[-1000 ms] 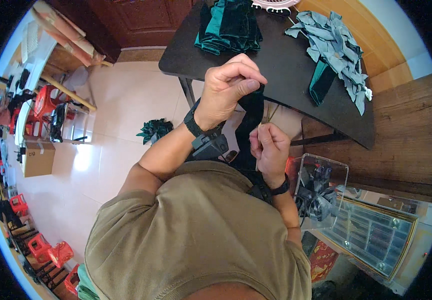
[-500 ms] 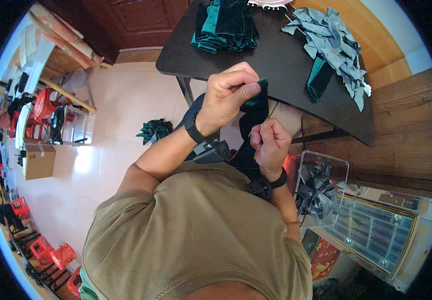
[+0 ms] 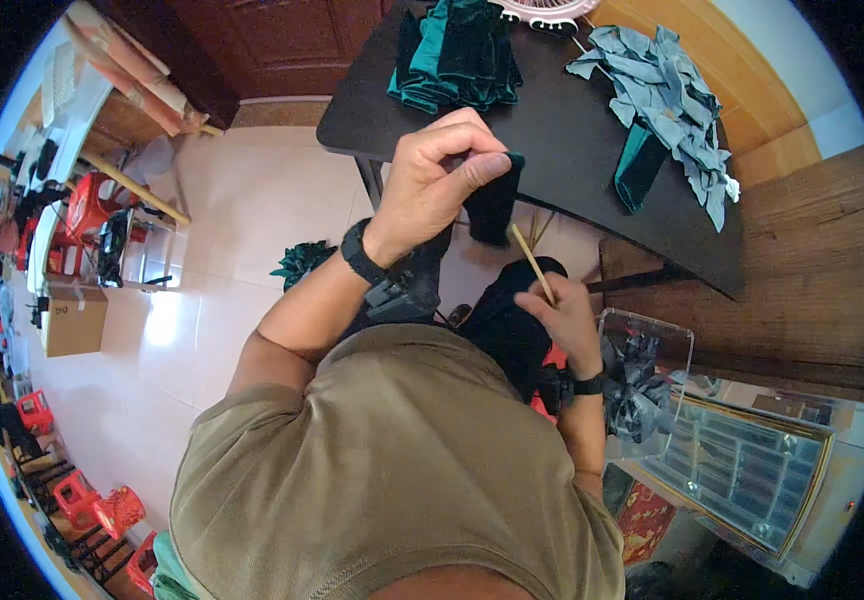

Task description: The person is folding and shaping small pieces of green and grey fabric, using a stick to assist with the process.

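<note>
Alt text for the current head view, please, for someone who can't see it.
A person's left hand holds a dark green velvety strip near a black table, while the right hand holds a thin tan stick. On the table lie a stack of dark green velvety pieces and a heap of pale grey cloth pieces.

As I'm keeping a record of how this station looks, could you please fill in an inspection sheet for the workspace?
Surface: dark flat table, bearing a stack of dark green velvet pieces and a heap of grey-green fabric strips.
Job's things: dark green velvet strip, hanging; thin pale stick, tilted.
Clutter: dark green bundle on the pale tiled floor.
Hands: left hand pinches the strip's upper end; right hand, slightly blurred, holds the stick.
Cables: none made out with certainty.
Surroundings: red plastic stools, brown cardboard box, dark red door.
</note>
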`<state>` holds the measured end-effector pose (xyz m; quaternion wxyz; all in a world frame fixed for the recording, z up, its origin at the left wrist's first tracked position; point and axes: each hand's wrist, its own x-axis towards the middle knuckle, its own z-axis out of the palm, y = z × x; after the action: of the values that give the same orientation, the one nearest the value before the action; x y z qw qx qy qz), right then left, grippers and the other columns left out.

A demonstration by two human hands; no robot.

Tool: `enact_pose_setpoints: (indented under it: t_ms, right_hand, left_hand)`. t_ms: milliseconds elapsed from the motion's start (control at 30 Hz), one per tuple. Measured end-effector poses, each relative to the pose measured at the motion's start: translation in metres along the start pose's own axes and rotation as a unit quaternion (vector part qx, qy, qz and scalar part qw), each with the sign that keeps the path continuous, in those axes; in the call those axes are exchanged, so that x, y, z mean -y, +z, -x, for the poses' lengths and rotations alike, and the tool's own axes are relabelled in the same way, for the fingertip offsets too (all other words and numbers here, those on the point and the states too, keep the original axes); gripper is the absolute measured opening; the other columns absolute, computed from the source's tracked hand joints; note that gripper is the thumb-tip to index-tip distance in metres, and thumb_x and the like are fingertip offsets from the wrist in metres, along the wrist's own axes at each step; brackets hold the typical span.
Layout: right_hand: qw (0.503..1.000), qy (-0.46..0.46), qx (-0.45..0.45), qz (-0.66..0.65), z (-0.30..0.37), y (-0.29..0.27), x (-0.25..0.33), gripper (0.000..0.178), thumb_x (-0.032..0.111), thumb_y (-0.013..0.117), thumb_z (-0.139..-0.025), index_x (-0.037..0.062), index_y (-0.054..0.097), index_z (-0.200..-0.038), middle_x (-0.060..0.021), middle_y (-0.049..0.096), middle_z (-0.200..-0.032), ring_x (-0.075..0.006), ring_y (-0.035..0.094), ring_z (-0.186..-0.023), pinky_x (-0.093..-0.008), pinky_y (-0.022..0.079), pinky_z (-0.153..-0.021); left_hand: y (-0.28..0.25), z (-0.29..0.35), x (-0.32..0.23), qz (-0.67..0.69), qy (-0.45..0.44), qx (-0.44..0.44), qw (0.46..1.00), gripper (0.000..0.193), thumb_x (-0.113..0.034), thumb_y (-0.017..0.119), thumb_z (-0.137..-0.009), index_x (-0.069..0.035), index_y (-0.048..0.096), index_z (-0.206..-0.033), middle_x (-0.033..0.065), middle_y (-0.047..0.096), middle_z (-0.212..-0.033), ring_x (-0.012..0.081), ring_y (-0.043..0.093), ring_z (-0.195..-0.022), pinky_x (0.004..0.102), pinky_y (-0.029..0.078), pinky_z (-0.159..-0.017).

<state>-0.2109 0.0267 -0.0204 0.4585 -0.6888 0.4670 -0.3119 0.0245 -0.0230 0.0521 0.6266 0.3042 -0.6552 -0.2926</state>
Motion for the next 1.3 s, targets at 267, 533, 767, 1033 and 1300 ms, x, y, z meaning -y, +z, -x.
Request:
enact_pose_setpoints:
  t_ms: [267, 533, 767, 1033, 1300]
  right_hand:
    - [0.967, -0.166, -0.195, 0.008, -0.017, -0.019, 0.063, 0.015, 0.006, 0.071, -0.071, 0.0008, 0.063, -0.084, 0.0008, 0.057, -0.065, -0.0062, 0.052, -0.06, -0.0219, 0.042, -0.056]
    - [0.948, -0.08, -0.138, -0.274, -0.049, 0.015, 0.082, 0.009, 0.003, 0.066, -0.077, 0.0024, 0.058, -0.081, 0.0046, 0.053, -0.06, -0.001, 0.043, -0.048, -0.0165, 0.03, -0.041]
    - [0.934, -0.046, -0.097, -0.341, -0.054, 0.012, 0.086, 0.006, 0.004, 0.062, -0.08, 0.0034, 0.057, -0.078, 0.0054, 0.051, -0.059, -0.0013, 0.042, -0.047, -0.0169, 0.029, -0.04]
    - [0.952, -0.01, -0.131, -0.278, -0.077, 0.001, 0.099, 0.011, 0.013, 0.066, -0.079, 0.0054, 0.058, -0.075, 0.0052, 0.048, -0.055, -0.0018, 0.04, -0.041, -0.0165, 0.027, -0.035]
    - [0.904, -0.019, -0.144, -0.402, -0.118, -0.032, 0.087, 0.023, 0.008, 0.064, -0.082, 0.0101, 0.045, -0.069, 0.0019, 0.046, -0.053, -0.0063, 0.034, -0.034, -0.0193, 0.023, -0.033]
  left_hand:
    - [0.007, 0.001, -0.008, -0.008, -0.058, 0.11, 0.992, 0.01, -0.01, 0.067, -0.077, 0.0, 0.063, -0.076, 0.0004, 0.049, -0.067, 0.0067, 0.042, -0.06, 0.0207, 0.033, -0.053]
    - [0.007, 0.012, -0.004, 0.145, -0.147, 0.053, 0.977, 0.022, -0.014, 0.054, -0.088, 0.002, 0.062, -0.077, -0.0003, 0.051, -0.069, 0.0069, 0.044, -0.063, 0.0208, 0.035, -0.056]
    - [0.01, 0.016, -0.005, 0.2, -0.234, 0.048, 0.95, 0.02, -0.018, 0.053, -0.09, -0.003, 0.063, -0.081, -0.0046, 0.051, -0.072, 0.0023, 0.043, -0.066, 0.0189, 0.034, -0.057]
    - [0.021, 0.004, 0.008, 0.32, -0.255, 0.041, 0.911, 0.014, -0.018, 0.057, -0.087, -0.005, 0.058, -0.093, -0.0034, 0.057, -0.081, 0.0043, 0.051, -0.074, 0.0165, 0.04, -0.067]
    - [0.006, 0.029, 0.015, 0.357, -0.426, 0.211, 0.804, 0.027, -0.01, 0.053, -0.088, 0.004, 0.053, -0.111, 0.0179, 0.064, -0.095, 0.0239, 0.065, -0.085, 0.0324, 0.054, -0.074]
